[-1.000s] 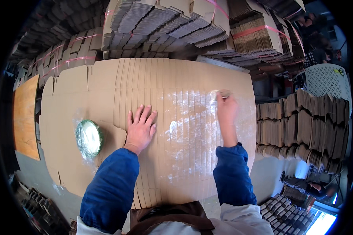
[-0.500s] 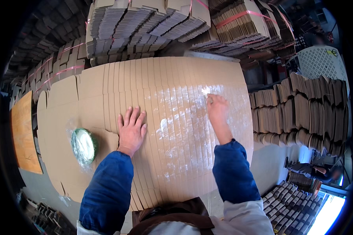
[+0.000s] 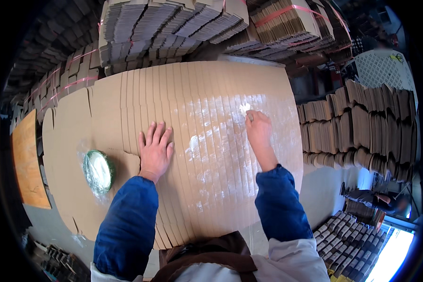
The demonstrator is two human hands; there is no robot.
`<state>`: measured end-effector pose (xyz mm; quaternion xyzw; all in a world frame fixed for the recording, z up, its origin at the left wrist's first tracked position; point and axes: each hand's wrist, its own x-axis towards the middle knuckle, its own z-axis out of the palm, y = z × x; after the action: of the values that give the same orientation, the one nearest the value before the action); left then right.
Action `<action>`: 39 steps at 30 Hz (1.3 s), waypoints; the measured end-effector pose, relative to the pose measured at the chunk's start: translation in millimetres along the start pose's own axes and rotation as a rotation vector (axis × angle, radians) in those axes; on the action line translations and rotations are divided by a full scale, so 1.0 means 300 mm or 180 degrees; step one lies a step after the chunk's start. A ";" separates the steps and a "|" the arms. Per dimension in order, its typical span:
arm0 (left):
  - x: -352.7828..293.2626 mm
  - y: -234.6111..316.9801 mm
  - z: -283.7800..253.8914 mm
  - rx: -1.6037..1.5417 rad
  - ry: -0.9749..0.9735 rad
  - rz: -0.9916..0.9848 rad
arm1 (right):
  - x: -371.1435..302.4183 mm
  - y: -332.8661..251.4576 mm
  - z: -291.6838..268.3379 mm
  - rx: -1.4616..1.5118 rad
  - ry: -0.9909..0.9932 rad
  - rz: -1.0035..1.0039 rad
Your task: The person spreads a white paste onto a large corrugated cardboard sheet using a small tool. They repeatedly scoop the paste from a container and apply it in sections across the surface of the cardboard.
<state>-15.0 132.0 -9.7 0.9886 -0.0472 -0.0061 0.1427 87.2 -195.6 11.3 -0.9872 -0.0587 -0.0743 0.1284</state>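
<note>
Overlapping brown cardboard sheets lie fanned out in front of me, their edges forming many narrow strips. My left hand rests flat on them with its fingers spread. Wet white smears that look like glue cover the strips to its right. My right hand pinches a small white-tipped piece over the smeared area; its kind is too small to make out. Left of my left hand, a round green-rimmed bowl wrapped in clear plastic holds something white.
Tall bundles of flat cardboard with pink straps stand beyond the sheets. Another cardboard stack rises at the right. A wooden board is at the far left. Another person is at the far right, near a bright opening.
My right hand, with the white-tipped piece, has shifted slightly left across the smeared strips. My left hand stays flat on the cardboard. The whole view has shifted a little.
</note>
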 end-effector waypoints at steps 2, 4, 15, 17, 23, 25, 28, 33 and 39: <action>0.001 -0.007 -0.006 0.0008 0.0000 -0.0018 | -0.028 -0.057 0.009 0.0060 0.0221 -0.0366; -0.010 -0.005 -0.008 0.0008 -0.0049 0.0016 | -0.045 -0.057 0.019 0.0069 0.0323 -0.0547; 0.006 0.006 0.004 0.0112 -0.0037 0.0007 | 0.025 0.051 0.047 0.0100 0.0512 -0.0683; 0.007 0.018 0.000 0.0084 -0.0099 0.0015 | 0.083 0.298 0.030 -0.0588 0.0328 -0.0070; -0.009 0.001 0.002 0.0246 -0.0072 0.0016 | -0.001 0.148 -0.005 0.0128 0.0442 -0.0766; 0.004 0.012 0.003 0.0242 -0.0048 0.0062 | 0.005 0.246 -0.006 -0.0214 0.0566 -0.0426; -0.004 0.003 0.001 0.0299 -0.0084 0.0037 | -0.007 0.215 -0.042 -0.0162 0.0680 -0.0229; 0.000 0.005 0.000 0.0299 -0.0120 0.0034 | -0.112 0.084 -0.027 -0.0054 0.0479 -0.0684; 0.001 -0.001 -0.004 0.0325 0.0019 0.0017 | -0.050 0.040 -0.035 0.0037 0.0620 -0.0682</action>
<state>-14.6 132.5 -8.7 0.9945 -0.0497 -0.0004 0.0921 72.7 -211.2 16.1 -0.9626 -0.1514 -0.1827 0.1306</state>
